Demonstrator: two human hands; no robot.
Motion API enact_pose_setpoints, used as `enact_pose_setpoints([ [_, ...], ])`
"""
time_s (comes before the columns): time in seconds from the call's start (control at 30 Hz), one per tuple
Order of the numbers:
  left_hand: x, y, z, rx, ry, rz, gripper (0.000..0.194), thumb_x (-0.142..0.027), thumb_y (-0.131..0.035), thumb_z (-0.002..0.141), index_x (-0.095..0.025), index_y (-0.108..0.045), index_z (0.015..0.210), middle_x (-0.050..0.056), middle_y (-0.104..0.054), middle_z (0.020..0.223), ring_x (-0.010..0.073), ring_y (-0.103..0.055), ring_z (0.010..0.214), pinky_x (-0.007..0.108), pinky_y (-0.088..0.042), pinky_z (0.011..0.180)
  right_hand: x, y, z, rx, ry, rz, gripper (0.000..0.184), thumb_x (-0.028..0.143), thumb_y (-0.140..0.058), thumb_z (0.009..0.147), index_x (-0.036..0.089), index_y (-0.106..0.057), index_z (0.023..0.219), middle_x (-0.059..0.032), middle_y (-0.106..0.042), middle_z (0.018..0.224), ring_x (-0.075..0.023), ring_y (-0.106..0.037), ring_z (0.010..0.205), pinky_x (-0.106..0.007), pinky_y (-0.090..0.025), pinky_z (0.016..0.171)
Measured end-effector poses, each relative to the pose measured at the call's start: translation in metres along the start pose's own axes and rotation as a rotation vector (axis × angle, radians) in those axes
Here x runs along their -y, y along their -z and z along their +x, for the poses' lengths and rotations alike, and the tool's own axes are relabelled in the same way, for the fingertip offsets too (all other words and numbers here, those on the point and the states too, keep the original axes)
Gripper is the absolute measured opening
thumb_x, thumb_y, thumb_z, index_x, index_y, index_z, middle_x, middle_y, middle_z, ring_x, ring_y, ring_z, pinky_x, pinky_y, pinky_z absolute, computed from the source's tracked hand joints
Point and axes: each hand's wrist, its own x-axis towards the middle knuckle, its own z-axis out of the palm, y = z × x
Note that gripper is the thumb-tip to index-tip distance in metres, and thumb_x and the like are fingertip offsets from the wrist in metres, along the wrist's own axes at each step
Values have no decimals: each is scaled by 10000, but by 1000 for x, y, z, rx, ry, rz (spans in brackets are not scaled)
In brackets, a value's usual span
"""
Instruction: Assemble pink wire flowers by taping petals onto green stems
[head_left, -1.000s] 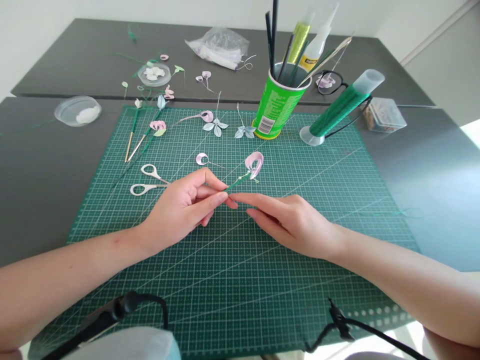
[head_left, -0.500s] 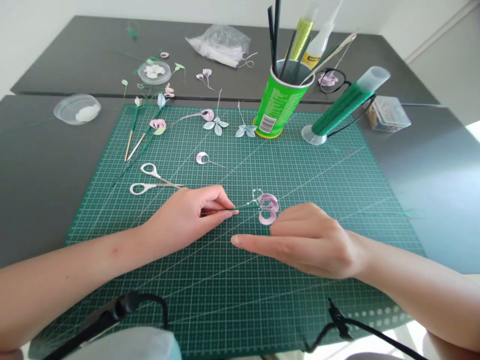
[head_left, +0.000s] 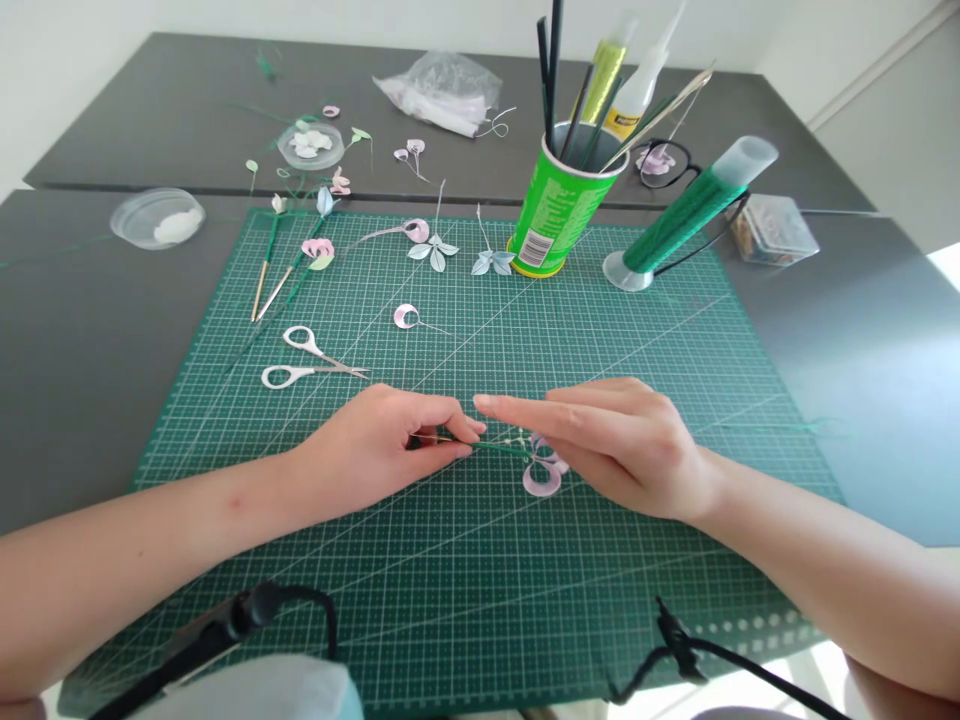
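My left hand (head_left: 409, 440) pinches the thin green-wrapped stem (head_left: 504, 448) of a handmade flower between thumb and fingertips, just above the cutting mat. The flower's pale lilac loop petals (head_left: 541, 480) point to the right, and small whitish beads (head_left: 516, 436) stand beside the stem. My right hand (head_left: 626, 440) hovers over the flower head, hiding part of its petals. Its index finger reaches left, close to my left fingertips, while the other fingers are curled. What those curled fingers hold, if anything, is hidden. White-handled scissors (head_left: 304, 358) lie beyond my left hand.
The green cutting mat (head_left: 420, 600) covers the table's front. Behind are a loose lilac petal (head_left: 406, 316), blue leaf sprigs (head_left: 433, 252), a green can (head_left: 562, 205) of sticks, a green tube (head_left: 679, 225) and a small clear box (head_left: 776, 230). Plastic dishes (head_left: 127, 220) stand left.
My right hand has swung upward from below the stem, its index finger now above it. The flower head has tilted and dropped slightly toward me; my left hand keeps its pinch.
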Motion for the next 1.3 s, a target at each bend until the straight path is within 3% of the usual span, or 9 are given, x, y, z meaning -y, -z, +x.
enact_pose_setpoints([
  [0.13,4,-1,-2,31,-33,11,99,-220,-716,947,-248,-808,926,-2,-846,1166,123,-734,667,249,-541,615,-5,2,0,50,-97,70,454,72,-455,1071,212,-645,1458,-12,-784,881,-107,-700,697,-216,-536,602],
  [0.23,4,-1,-4,33,-54,21,108,-229,-707,968,-244,-812,950,10,-838,1202,126,-742,683,257,-565,640,-7,1,2,45,-195,125,431,87,-462,1075,193,-680,1431,-55,-829,1173,-139,-798,1002,-226,-632,804],
  [0.3,3,-1,-5,26,-54,17,108,-234,-705,977,-239,-806,940,13,-840,1194,131,-752,700,263,-581,657,-8,0,4,20,-268,147,424,87,-467,1071,195,-710,1401,-41,-818,1238,-138,-798,1074,-229,-644,874],
  [0.53,-2,-1,-4,-22,-43,-45,95,-270,-711,973,-237,-795,941,25,-856,1079,183,-806,864,303,-648,788,-13,-3,4,-34,-385,122,393,158,-491,1071,221,-755,1355,-30,-837,1136,-120,-765,822,-244,-621,738],
  [0.67,-3,0,-5,-56,-44,-64,76,-269,-717,964,-245,-784,935,14,-859,1025,194,-816,907,299,-644,784,-16,-3,5,1,-428,162,396,168,-481,1073,219,-754,1356,28,-785,803,-72,-524,514,-214,-504,553],
  [0.73,-3,1,-6,-45,-32,-64,70,-275,-725,966,-247,-782,935,5,-862,1014,183,-812,857,286,-627,744,-17,-3,7,25,-449,181,390,186,-484,1078,215,-753,1358,11,-806,872,-78,-567,563,-218,-509,571],
  [0.87,-2,1,-6,-15,-14,-39,87,-308,-737,969,-242,-785,939,-3,-858,930,149,-758,675,261,-546,604,-20,-5,8,67,-483,219,383,221,-486,1088,206,-755,1359,-49,-823,1199,-148,-763,914,-264,-601,761],
  [1.07,-5,2,-4,-53,-12,-37,96,-309,-735,960,-239,-774,908,-19,-815,786,120,-662,551,251,-454,518,-24,-7,5,127,-552,232,392,237,-480,1090,244,-752,1373,-47,-805,1273,-196,-789,1043,-299,-631,800],
  [1.3,-1,0,-6,47,-41,-98,102,-269,-724,974,-211,-776,909,-36,-758,670,95,-648,522,206,-459,510,-21,-6,8,89,-493,241,390,178,-483,1083,194,-745,1372,-44,-827,1203,-173,-794,1076,-292,-645,908],
])
